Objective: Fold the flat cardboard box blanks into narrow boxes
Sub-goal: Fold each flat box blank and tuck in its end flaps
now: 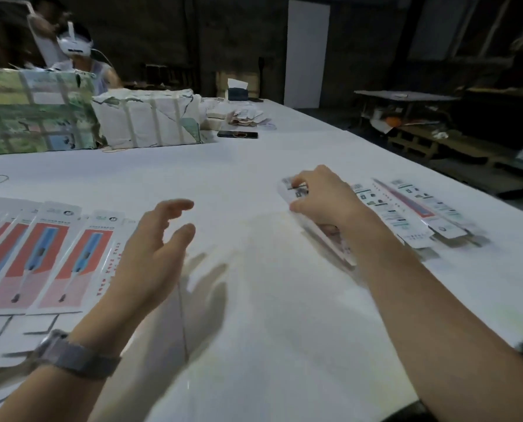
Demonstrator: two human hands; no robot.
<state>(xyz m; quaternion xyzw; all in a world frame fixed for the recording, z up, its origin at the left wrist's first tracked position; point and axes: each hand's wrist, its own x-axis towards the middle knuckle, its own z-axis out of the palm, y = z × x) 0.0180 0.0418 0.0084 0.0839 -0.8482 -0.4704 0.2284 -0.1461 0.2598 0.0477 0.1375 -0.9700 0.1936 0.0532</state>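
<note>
right hand point(321, 196) clamps narrow box point(318, 222), long axis slanting far-left to near-right; left hand point(153, 254) spread.

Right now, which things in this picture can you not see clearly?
- Head view: the narrow box in the right hand is mostly hidden by that hand and wrist.
- The folded boxes at right are motion-blurred; their print is unreadable.
- The flat blanks are cut off by the left edge.
- The left hand holds nothing.

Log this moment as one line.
right hand: grips folded box | left hand: open, empty | flat blanks: left | finished boxes: right
</note>
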